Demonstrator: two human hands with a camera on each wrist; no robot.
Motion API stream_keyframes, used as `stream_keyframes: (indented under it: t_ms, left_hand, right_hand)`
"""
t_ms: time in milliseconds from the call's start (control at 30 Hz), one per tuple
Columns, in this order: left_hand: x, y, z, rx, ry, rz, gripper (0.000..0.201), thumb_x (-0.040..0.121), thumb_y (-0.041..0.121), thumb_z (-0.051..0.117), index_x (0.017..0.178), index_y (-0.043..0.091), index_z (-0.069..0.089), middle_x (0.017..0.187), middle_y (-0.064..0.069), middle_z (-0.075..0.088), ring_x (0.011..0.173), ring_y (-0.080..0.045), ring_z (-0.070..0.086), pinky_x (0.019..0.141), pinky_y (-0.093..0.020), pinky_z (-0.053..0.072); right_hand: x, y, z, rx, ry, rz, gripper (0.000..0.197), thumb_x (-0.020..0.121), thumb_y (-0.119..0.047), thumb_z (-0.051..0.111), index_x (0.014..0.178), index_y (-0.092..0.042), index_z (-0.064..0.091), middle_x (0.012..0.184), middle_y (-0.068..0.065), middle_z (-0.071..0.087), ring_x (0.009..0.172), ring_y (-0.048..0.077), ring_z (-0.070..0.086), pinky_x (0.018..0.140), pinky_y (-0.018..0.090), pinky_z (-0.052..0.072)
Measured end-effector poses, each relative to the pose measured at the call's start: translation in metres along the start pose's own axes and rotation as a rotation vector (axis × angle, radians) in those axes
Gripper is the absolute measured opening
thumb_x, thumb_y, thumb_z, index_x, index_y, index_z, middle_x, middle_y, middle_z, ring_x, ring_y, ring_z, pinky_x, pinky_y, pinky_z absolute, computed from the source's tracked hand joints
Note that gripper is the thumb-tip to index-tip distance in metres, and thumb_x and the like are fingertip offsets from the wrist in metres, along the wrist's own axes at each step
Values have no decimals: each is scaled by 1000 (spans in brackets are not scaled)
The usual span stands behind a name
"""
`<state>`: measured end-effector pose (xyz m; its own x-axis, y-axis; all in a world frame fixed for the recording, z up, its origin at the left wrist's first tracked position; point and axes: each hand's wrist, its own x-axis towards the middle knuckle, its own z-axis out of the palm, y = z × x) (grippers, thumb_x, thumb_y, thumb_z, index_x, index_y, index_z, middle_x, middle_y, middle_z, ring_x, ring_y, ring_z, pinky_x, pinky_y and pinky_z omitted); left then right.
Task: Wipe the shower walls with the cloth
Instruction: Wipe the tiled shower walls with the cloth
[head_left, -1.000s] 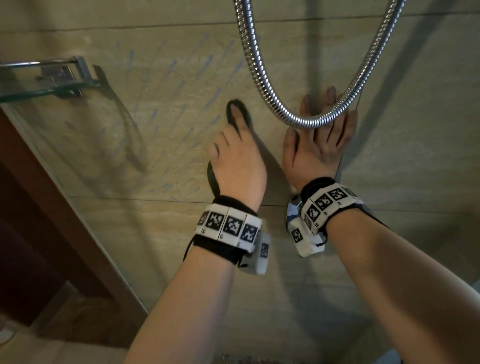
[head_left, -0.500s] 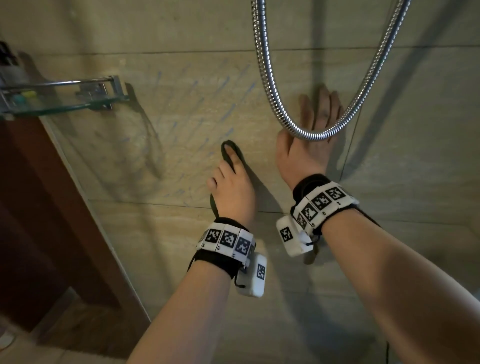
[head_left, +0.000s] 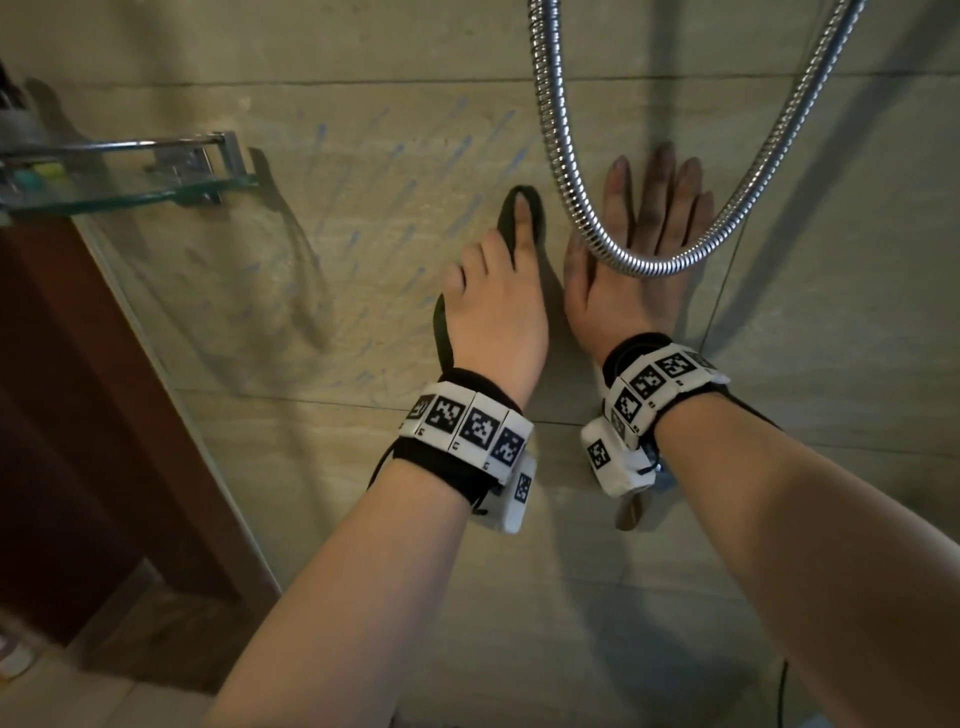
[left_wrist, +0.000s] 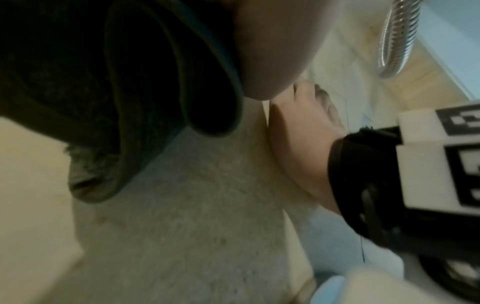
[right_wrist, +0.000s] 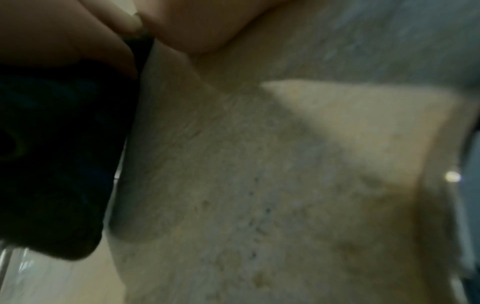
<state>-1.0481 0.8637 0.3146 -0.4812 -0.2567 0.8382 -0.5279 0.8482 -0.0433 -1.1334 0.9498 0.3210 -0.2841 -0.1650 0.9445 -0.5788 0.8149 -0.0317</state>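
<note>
One dark cloth (head_left: 519, 208) — folded, under left hand (head_left: 498, 306)

Your left hand (head_left: 498, 306) is pressing the cloth (head_left: 519, 200) flat on the wall (head_left: 363, 467), your right hand (head_left: 634, 280) lying just beside it, behind the hose loop (head_left: 644, 265). The shelf (head_left: 130, 187) is sitting way off left.

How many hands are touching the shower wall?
2. The left hand presses the dark cloth against the wall; the right hand lies flat on the tile beside it, behind the shower hose.
</note>
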Motion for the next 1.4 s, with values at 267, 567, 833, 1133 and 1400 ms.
stream_keyframes:
  t_ms: [267,567,833,1133,1400]
  left_hand:
    - [-34,-22,14,107,-354,-229,63,88,16,34,144,-9,20,108,-15,60,93,-27,58,81,-34,44]
    - [-7,8,-2,28,-203,-181,62,81,20,44,140,-1,41,91,-9,62,80,-24,58,72,-33,44]
    - [-26,-18,5,92,-460,-252,67,95,16,37,145,-11,2,119,-19,52,104,-31,53,89,-39,41]
    - [-1,12,-24,-38,-411,-137,63,95,14,36,145,-12,8,124,-20,52,109,-33,52,94,-39,39]
    - [20,26,-42,-77,-310,112,57,89,10,30,146,1,25,126,-16,49,112,-31,48,93,-41,36]
  right_hand:
    - [0,0,-2,-15,-46,14,63,98,-43,28,151,-11,21,155,24,19,142,43,15,114,51,3]
    - [-1,1,2,-22,28,-14,61,97,-41,34,149,-9,28,152,26,26,140,44,22,113,54,10]
    - [0,0,-4,12,-70,13,62,98,-42,27,151,-9,23,155,25,18,142,44,15,114,55,7]
    - [11,8,-21,42,84,-35,50,81,-25,60,127,-7,50,135,26,49,128,39,39,102,56,37]
    - [39,41,-33,81,37,139,59,97,-28,33,151,-7,21,156,22,16,145,36,12,117,34,-7]
